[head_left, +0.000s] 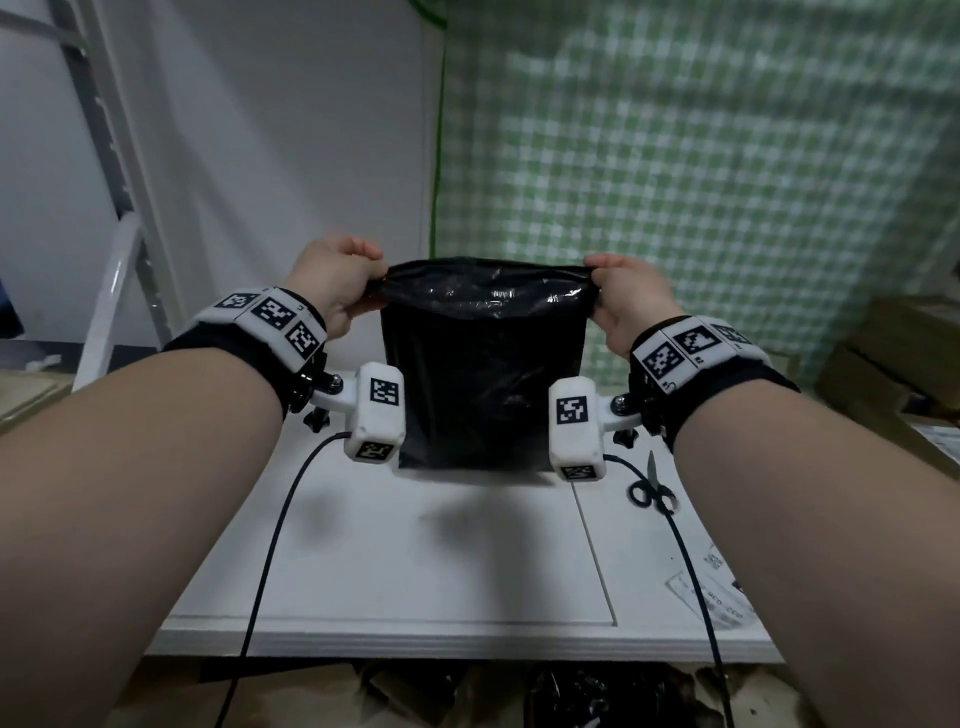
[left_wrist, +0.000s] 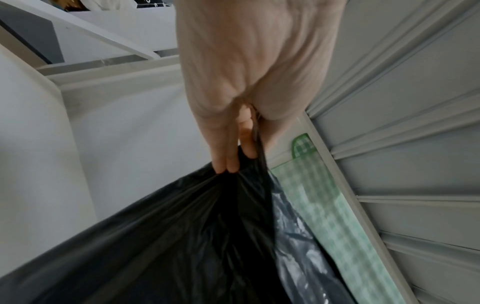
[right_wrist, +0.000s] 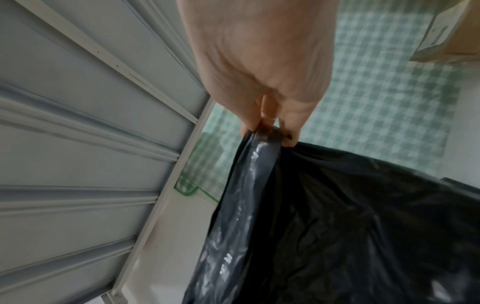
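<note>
A black plastic bag (head_left: 483, 374) hangs in the air above the white table (head_left: 415, 571), stretched flat between both hands. My left hand (head_left: 337, 283) pinches the bag's top left corner, and my right hand (head_left: 623, 299) pinches the top right corner. In the left wrist view the fingers (left_wrist: 228, 160) gather the crumpled black plastic bag (left_wrist: 182, 246). The right wrist view has the fingers (right_wrist: 259, 123) clamped on the glossy folded edge of the bag (right_wrist: 337, 226). The bag's bottom edge hangs just above the tabletop.
Black-handled scissors (head_left: 652, 488) lie on the table to the right. Printed papers (head_left: 711, 597) sit near the right front corner. Cardboard boxes (head_left: 893, 358) are stacked at right, a green checked cloth (head_left: 701, 156) hangs behind, and a white metal frame (head_left: 109, 291) stands left.
</note>
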